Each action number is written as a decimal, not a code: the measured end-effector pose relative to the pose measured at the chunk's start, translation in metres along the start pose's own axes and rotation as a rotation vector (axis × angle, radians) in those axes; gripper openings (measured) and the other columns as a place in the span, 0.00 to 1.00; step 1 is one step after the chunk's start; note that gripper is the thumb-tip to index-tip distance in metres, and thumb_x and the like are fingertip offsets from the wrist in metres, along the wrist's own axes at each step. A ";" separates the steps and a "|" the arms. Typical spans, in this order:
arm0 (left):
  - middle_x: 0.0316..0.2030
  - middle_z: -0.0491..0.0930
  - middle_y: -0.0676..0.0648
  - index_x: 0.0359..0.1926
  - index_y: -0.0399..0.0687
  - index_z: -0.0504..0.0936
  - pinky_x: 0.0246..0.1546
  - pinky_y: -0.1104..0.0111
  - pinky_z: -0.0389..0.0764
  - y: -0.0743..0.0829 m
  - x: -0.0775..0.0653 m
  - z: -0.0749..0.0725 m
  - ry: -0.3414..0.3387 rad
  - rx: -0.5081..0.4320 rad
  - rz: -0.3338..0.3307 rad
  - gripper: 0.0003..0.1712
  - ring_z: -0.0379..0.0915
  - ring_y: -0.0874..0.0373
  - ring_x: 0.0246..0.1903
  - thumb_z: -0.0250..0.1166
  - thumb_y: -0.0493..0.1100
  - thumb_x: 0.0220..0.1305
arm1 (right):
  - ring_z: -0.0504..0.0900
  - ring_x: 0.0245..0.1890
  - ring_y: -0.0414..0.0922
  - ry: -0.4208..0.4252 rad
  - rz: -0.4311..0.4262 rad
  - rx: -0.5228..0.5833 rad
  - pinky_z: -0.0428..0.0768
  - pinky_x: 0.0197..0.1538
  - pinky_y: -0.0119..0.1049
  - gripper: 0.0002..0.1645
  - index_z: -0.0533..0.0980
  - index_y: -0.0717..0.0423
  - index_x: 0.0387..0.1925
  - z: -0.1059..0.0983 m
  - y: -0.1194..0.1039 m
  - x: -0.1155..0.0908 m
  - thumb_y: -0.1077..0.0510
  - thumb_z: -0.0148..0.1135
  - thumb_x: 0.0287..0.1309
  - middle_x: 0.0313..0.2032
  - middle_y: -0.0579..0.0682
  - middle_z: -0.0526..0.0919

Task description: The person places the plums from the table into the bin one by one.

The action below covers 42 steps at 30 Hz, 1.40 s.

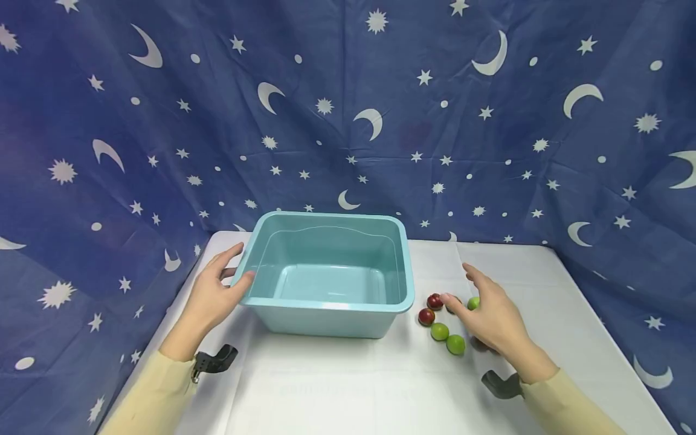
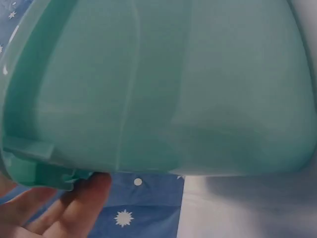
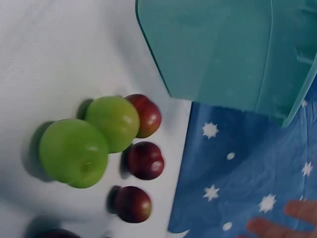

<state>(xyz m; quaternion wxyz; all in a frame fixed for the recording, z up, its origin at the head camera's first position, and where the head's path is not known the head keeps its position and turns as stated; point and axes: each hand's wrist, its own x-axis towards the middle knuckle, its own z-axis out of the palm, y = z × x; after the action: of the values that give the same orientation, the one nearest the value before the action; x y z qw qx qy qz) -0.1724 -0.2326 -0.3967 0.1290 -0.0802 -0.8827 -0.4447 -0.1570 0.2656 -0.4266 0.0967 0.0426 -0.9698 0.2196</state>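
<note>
A light blue-green plastic tub stands on the white-covered table. At its left rim is my left hand, thumb over the rim and fingers below it; in the left wrist view those fingers touch the underside of the rim. My right hand hovers right of the tub above several round fruits, its fingers spread and holding nothing. Green apple-like fruits and dark red, plum-like fruits lie on the cloth. Part of the group is hidden beneath the right hand in the head view.
A white cloth covers the table. Behind and at both sides hangs a blue curtain with white moons and stars. Dark camera mounts are strapped to the left wrist and right wrist.
</note>
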 end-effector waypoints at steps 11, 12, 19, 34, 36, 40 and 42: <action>0.64 0.66 0.38 0.67 0.38 0.68 0.41 0.80 0.76 -0.014 -0.008 0.002 0.011 -0.198 0.065 0.29 0.75 0.53 0.50 0.60 0.32 0.65 | 0.73 0.54 0.60 -0.055 0.097 0.345 0.69 0.56 0.58 0.46 0.62 0.52 0.70 0.010 0.038 -0.003 0.37 0.65 0.56 0.58 0.61 0.74; 0.64 0.66 0.39 0.67 0.38 0.69 0.42 0.80 0.76 -0.015 -0.009 0.002 0.008 -0.220 0.076 0.28 0.75 0.56 0.50 0.59 0.32 0.65 | 0.73 0.54 0.59 -0.057 0.099 0.353 0.69 0.56 0.58 0.46 0.63 0.52 0.69 0.012 0.042 -0.005 0.37 0.65 0.56 0.57 0.61 0.74; 0.66 0.63 0.37 0.70 0.42 0.65 0.44 0.76 0.77 -0.029 -0.022 0.006 -0.007 -0.362 0.046 0.29 0.74 0.64 0.51 0.55 0.34 0.70 | 0.72 0.54 0.59 -0.077 0.136 0.344 0.71 0.55 0.57 0.47 0.64 0.54 0.69 0.015 0.058 -0.012 0.35 0.65 0.55 0.57 0.61 0.75; 0.58 0.70 0.33 0.71 0.43 0.65 0.38 0.69 0.81 -0.032 -0.023 0.015 0.009 -0.421 0.027 0.28 0.77 0.60 0.49 0.55 0.35 0.71 | 0.73 0.54 0.57 -0.048 0.289 0.322 0.75 0.50 0.48 0.43 0.65 0.57 0.67 0.009 0.113 -0.052 0.37 0.61 0.60 0.56 0.63 0.75; 0.59 0.70 0.34 0.71 0.45 0.65 0.38 0.70 0.81 -0.030 -0.022 0.012 0.004 -0.379 0.023 0.29 0.77 0.59 0.49 0.56 0.36 0.70 | 0.73 0.53 0.55 -0.059 0.314 0.340 0.74 0.49 0.52 0.43 0.65 0.57 0.68 0.010 0.118 -0.056 0.37 0.60 0.60 0.55 0.62 0.75; 0.62 0.68 0.36 0.70 0.46 0.65 0.38 0.70 0.81 -0.025 -0.020 0.008 -0.005 -0.328 -0.001 0.30 0.76 0.58 0.50 0.57 0.36 0.69 | 0.76 0.47 0.41 -0.092 0.358 0.396 0.79 0.45 0.42 0.42 0.66 0.56 0.67 0.012 0.126 -0.059 0.37 0.60 0.60 0.53 0.58 0.76; 0.61 0.69 0.35 0.70 0.46 0.66 0.37 0.69 0.81 -0.024 -0.020 0.008 -0.005 -0.320 -0.015 0.30 0.76 0.56 0.51 0.57 0.36 0.69 | 0.75 0.43 0.32 -0.125 0.370 0.438 0.78 0.41 0.33 0.41 0.65 0.57 0.67 0.013 0.128 -0.060 0.38 0.60 0.60 0.51 0.56 0.77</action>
<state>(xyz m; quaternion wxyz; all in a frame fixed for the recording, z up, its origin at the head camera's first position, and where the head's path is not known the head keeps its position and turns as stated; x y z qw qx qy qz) -0.1606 -0.2406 -0.4252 0.1093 -0.0941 -0.8015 -0.5804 -0.1171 0.3776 -0.5042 -0.0165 -0.1014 -0.8947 0.4346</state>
